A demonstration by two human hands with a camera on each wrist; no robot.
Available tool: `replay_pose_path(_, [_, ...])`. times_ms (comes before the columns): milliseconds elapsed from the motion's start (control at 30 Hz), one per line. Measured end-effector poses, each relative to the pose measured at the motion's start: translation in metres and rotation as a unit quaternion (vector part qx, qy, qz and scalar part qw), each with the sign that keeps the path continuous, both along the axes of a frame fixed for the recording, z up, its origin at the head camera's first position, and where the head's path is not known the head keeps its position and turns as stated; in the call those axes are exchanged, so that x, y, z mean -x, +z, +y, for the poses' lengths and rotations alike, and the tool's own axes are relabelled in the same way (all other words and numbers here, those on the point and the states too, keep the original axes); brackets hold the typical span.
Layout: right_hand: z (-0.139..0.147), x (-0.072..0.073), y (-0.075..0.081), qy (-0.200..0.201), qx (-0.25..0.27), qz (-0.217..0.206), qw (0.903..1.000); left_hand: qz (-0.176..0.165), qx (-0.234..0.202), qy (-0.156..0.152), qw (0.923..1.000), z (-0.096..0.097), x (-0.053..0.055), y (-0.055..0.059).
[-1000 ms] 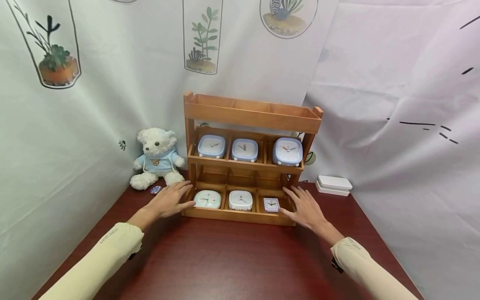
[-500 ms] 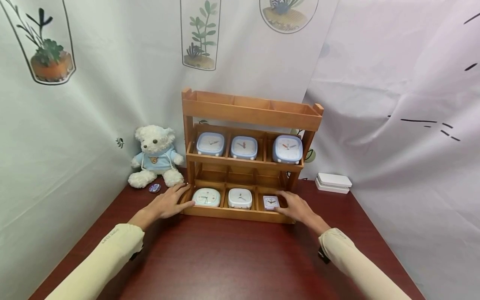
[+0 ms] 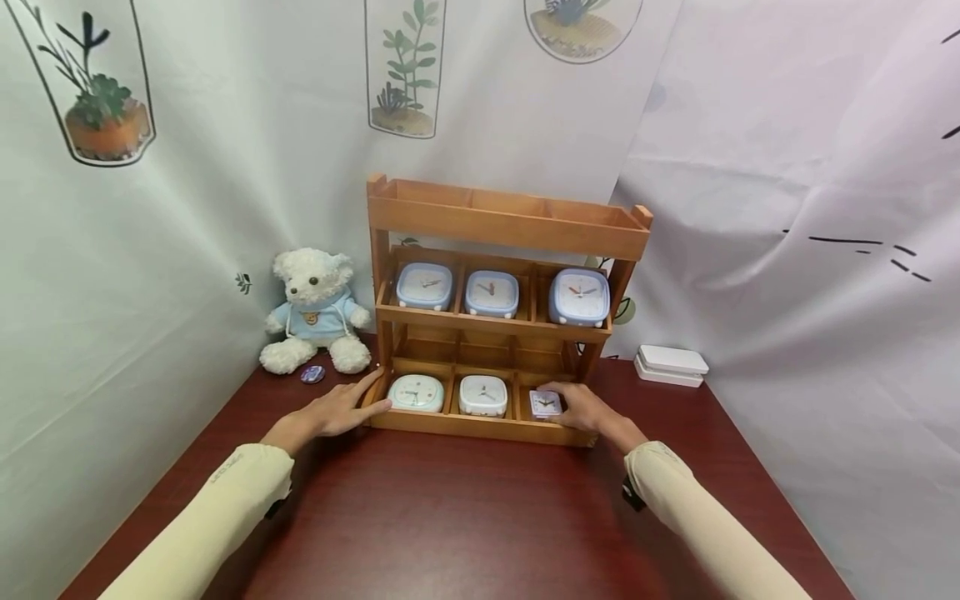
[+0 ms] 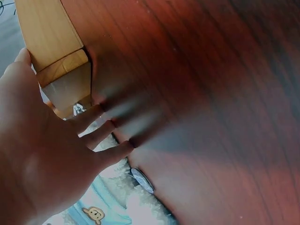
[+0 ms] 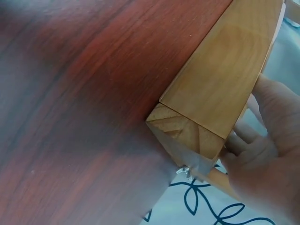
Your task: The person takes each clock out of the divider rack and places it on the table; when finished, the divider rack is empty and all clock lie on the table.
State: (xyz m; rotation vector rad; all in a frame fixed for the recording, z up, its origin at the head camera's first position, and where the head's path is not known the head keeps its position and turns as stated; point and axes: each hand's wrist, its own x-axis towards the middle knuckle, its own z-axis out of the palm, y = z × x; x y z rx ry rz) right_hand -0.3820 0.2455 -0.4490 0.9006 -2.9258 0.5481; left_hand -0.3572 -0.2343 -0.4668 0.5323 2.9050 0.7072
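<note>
A small square lavender clock sits in the bottom right compartment of a three-tier wooden shelf. My right hand reaches over the shelf's right end and pinches this clock, forefinger at its top and thumb at its lower right. In the right wrist view, the shelf's front board hides the fingertips. My left hand rests at the shelf's left end with fingers spread. Its thumb lies by the pale green clock, and its other fingertips reach down beside the shelf in the left wrist view. A white clock occupies the bottom middle compartment.
Three blue-rimmed clocks, including a larger right one, stand on the middle tier. At the left sits a white teddy bear with a round badge before it. White stacked boxes lie on the dark red table.
My right hand has moved left from the shelf's right end onto the lavender clock, its fingers closing in from spread. My left hand stays in place.
</note>
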Motion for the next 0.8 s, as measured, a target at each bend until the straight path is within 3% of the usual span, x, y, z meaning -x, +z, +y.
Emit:
replay_pose_path(233, [0.000,0.000,0.000,0.008,-0.012,0.001,0.9999,0.000,0.007,-0.003,1.0000,0.001,0.002,0.002])
replay_pose_path(433, [0.004,-0.002,0.002,0.015,-0.013,0.035,0.9992,-0.002,0.008,-0.001,1.0000,0.002,0.002,0.003])
replay_pose_path(800, [0.026,-0.014,0.025,0.004,0.003,0.068,0.9977,-0.031,0.010,0.006,0.9994,0.001,0.005,0.009])
